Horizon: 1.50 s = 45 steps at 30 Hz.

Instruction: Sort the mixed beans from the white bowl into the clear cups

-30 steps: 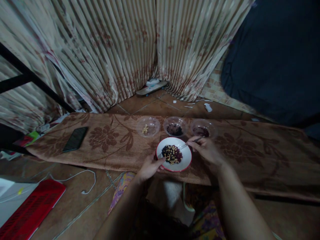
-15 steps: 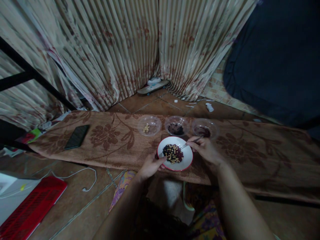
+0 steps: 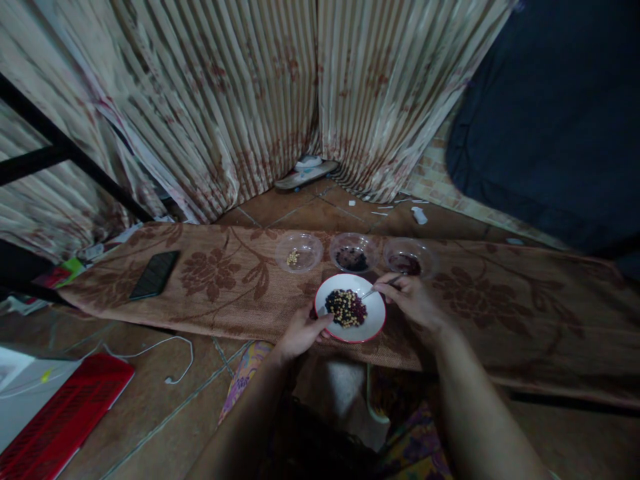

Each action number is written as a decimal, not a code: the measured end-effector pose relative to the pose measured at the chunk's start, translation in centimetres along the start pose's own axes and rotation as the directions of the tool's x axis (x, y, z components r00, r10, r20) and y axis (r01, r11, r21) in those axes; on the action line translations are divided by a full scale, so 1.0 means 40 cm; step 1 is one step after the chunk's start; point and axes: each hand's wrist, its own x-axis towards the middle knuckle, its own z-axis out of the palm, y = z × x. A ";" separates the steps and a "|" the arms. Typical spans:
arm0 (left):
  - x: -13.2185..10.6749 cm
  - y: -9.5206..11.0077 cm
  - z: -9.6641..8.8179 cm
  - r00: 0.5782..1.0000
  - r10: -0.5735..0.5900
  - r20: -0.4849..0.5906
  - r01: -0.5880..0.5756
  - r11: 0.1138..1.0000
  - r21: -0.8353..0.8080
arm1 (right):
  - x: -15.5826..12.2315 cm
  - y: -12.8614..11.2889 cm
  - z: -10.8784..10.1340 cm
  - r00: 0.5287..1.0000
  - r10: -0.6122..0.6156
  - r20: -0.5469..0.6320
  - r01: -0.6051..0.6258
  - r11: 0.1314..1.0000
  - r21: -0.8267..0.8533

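Note:
My left hand (image 3: 305,331) grips the left rim of a white bowl with a red edge (image 3: 374,320), thumb over the inside. Mixed beans (image 3: 346,308), black, yellow and dark red, lie in the bowl. A metal spoon (image 3: 369,293) is pinched in my right hand (image 3: 407,297), its lower end among the beans at the bowl's right side. Just behind the bowl stand three clear plastic bowls in a row: the left one (image 3: 310,253) with a few yellow beans, the middle one (image 3: 350,244) with black beans, the right one (image 3: 427,257) with dark red beans.
A brown flowered cloth (image 3: 225,300) covers the long low bench. A dark phone (image 3: 155,274) lies at its left. Beyond are striped curtains (image 3: 260,100) and a skateboard (image 3: 306,175). A red basket (image 3: 65,413) and a white cable (image 3: 183,339) are on the floor at left.
Almost nothing differs. Both hands stay at the bowl, and the spoon remains among the beans with at most a very slight shift.

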 end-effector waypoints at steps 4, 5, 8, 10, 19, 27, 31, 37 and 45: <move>-0.001 0.004 0.000 1.000 -0.005 -0.002 0.005 1.000 0.008 | -0.001 -0.013 -0.001 1.000 0.001 -0.019 -0.001 1.000 0.001; -0.002 0.005 0.000 1.000 -0.007 -0.003 0.007 1.000 0.014 | -0.002 -0.017 -0.002 1.000 0.000 -0.026 0.000 1.000 0.000; -0.004 0.006 0.002 1.000 -0.014 -0.003 0.014 1.000 0.014 | -0.003 -0.024 -0.002 0.999 0.003 -0.033 -0.003 1.000 -0.002; -0.004 0.007 0.003 1.000 -0.017 -0.005 0.017 1.000 0.005 | -0.004 -0.025 0.000 1.000 0.008 -0.028 -0.008 1.000 0.006; -0.006 0.011 0.001 1.000 -0.016 -0.013 0.016 1.000 0.005 | -0.002 -0.023 0.007 1.000 0.015 0.028 -0.015 1.000 0.022; -0.001 0.001 0.001 1.000 -0.029 0.002 0.029 1.000 0.011 | -0.001 -0.010 0.004 1.000 0.009 0.019 -0.010 1.000 0.018; -0.003 0.007 0.002 1.000 -0.028 -0.006 0.028 1.000 0.013 | -0.003 -0.019 0.005 0.999 0.028 -0.015 -0.028 1.000 0.005; -0.008 0.018 0.004 1.000 -0.023 -0.018 0.023 1.000 0.010 | -0.003 -0.021 0.002 0.999 0.004 -0.031 -0.004 1.000 -0.012; -0.003 0.009 0.002 1.000 -0.020 -0.015 0.020 1.000 -0.009 | -0.003 -0.024 -0.045 0.943 -0.101 -0.318 0.106 0.994 0.001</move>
